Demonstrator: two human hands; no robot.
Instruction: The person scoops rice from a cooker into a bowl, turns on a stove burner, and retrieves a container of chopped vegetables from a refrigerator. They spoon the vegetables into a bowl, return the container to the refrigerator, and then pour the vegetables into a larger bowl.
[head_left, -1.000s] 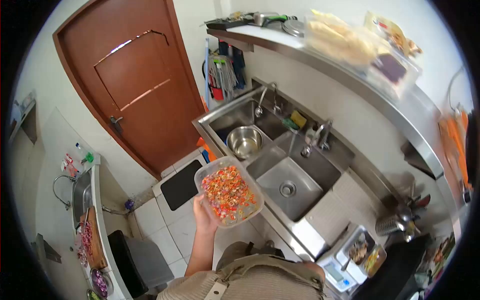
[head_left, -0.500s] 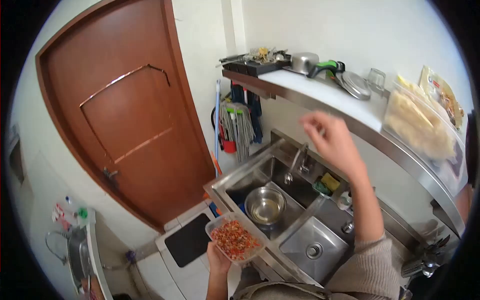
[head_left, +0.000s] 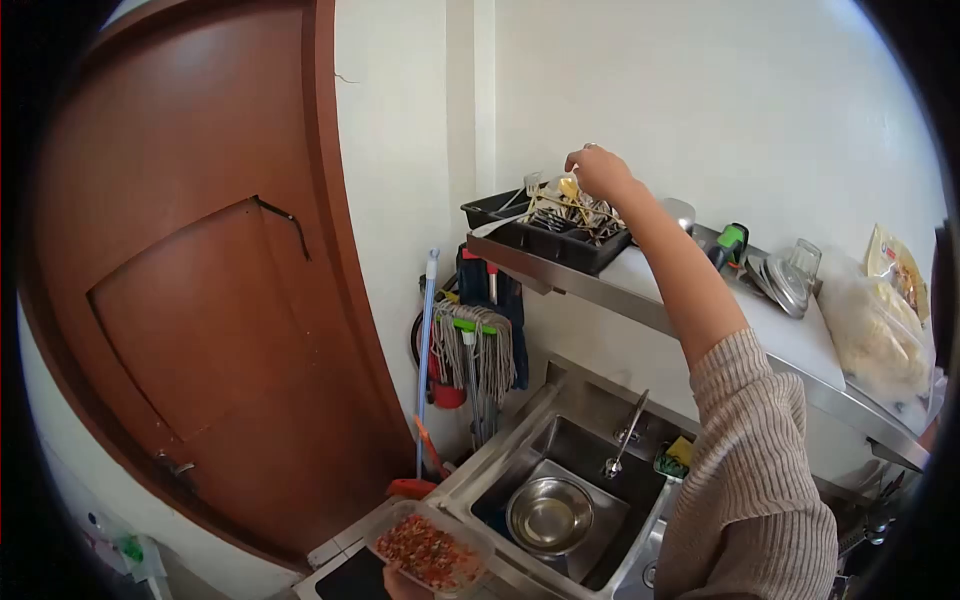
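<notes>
My left hand (head_left: pixel 405 584) holds a clear plastic container (head_left: pixel 480 549) from below, near the sink's front left edge. Small red, orange and pale pieces (head_left: pixel 425 550) cover its bottom. My right hand (head_left: pixel 600 172) is raised over the shelf, with fingers pinched at the black cutlery tray (head_left: pixel 592 258). Forks, spoons and other metal utensils (head_left: pixel 565 212) lie in that tray. What the fingertips hold, if anything, is too small to make out.
Below the shelf (head_left: pixel 655 312) is a sink (head_left: pixel 625 520) with a metal bowl (head_left: pixel 550 516) and a faucet (head_left: pixel 628 435). Mops (head_left: pixel 475 340) hang beside the brown door (head_left: pixel 200 300). Lids (head_left: pixel 780 283), a glass (head_left: pixel 804 258) and a bag (head_left: pixel 875 335) stand on the shelf's right.
My right hand has moved from above the faucet up and left to the cutlery tray. The view has shifted toward the shelf. My left hand still holds the container, now lower in view.
</notes>
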